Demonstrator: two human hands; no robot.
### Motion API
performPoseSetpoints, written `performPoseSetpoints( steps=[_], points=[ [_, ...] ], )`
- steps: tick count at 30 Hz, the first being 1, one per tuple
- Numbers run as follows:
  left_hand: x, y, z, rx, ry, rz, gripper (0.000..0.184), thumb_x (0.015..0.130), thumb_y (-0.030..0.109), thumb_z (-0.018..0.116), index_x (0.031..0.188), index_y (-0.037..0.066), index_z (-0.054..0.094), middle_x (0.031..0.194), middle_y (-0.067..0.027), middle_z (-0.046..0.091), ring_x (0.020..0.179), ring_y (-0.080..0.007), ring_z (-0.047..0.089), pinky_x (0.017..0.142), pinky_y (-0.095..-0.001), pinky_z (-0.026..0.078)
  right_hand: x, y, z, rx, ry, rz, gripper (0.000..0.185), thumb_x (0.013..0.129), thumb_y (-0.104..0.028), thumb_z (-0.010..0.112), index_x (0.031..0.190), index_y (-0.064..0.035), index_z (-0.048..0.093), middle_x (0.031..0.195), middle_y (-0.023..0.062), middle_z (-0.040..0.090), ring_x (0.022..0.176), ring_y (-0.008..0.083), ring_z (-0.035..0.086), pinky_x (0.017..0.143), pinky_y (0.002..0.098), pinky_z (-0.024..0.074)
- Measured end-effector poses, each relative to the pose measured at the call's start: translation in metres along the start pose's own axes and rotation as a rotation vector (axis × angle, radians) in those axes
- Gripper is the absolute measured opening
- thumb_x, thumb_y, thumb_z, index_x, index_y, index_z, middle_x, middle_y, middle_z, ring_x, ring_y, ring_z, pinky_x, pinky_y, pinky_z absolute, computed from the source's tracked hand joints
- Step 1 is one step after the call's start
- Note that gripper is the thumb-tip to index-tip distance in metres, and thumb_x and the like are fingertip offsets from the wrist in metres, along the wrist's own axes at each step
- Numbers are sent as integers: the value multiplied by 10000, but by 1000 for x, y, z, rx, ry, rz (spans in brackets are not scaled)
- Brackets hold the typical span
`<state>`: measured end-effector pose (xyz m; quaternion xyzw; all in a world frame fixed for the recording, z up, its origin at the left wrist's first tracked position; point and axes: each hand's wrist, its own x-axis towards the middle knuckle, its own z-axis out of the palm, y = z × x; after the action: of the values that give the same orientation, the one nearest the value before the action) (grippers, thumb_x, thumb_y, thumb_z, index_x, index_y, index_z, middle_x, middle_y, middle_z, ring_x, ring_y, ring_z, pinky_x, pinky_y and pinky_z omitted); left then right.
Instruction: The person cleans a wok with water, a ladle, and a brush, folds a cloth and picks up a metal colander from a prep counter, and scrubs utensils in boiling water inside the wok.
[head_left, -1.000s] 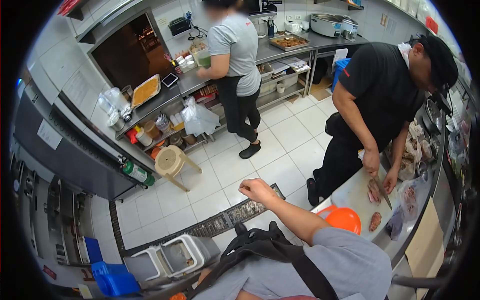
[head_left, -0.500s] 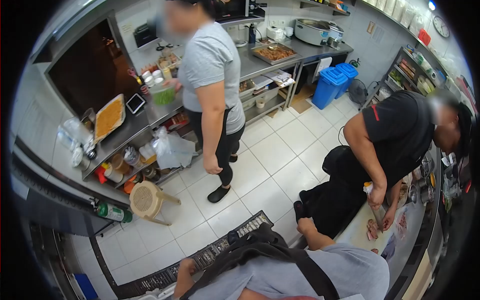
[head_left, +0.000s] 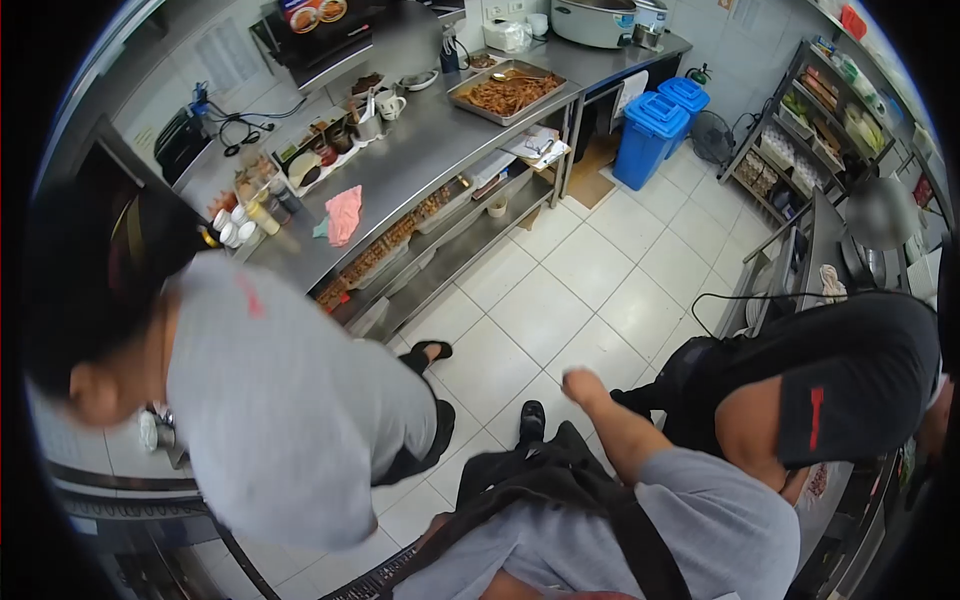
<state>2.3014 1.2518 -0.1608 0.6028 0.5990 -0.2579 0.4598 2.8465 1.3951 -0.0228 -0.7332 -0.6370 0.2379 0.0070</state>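
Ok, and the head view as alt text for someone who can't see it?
Right hand, nothing visible in it, above a white tiled floor between co-workers in grey and black; beyond, a steel counter with a food tray, and blue bins.

The left hand is out of sight, perhaps behind the apron [head_left: 545,485]; the right hand's [head_left: 580,385] fingers blur together. The grey-shirted co-worker [head_left: 290,400] is blurred, the black-clad co-worker's [head_left: 850,385] hands mostly hidden, the large pot [head_left: 592,24] cut off above.

Restaurant kitchen — steel counter [head_left: 400,150], food tray [head_left: 510,92], stocked shelves [head_left: 815,130], aproned workers
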Motion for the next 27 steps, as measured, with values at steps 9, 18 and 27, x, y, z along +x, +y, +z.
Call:
performPoseSetpoints(
  steps=[9, 18, 27],
  points=[
    [62, 71, -170, -318, 123, -223, 223, 783, 222, 591, 924, 56, 643, 860, -110, 653, 716, -247, 636, 605, -397, 525, 195, -32, -181, 164, 167, -167, 203, 772, -204, 525, 766, -65, 673, 805, 181, 644, 810, 365, 614, 761, 441, 498],
    [174, 183, -196, -182, -63, -94, 196, 791, 216, 585, 887, 56, 648, 812, -115, 645, 679, -244, 627, 571, -410, 530, 268, 125, -157, -120, -186, 183, 232, 758, -211, 537, 763, -25, 675, 869, 201, 645, 908, 373, 600, 828, 431, 485],
    [269, 354, -494, -866, 35, -192, 418, 783, 204, 590, 1182, 107, 509, 981, -40, 587, 834, -206, 599, 676, -394, 498, 331, 218, -245, 213, 148, 560, 187, 745, -200, 608, 795, -38, 686, 763, 191, 647, 742, 339, 640, 689, 380, 516]
  ],
)
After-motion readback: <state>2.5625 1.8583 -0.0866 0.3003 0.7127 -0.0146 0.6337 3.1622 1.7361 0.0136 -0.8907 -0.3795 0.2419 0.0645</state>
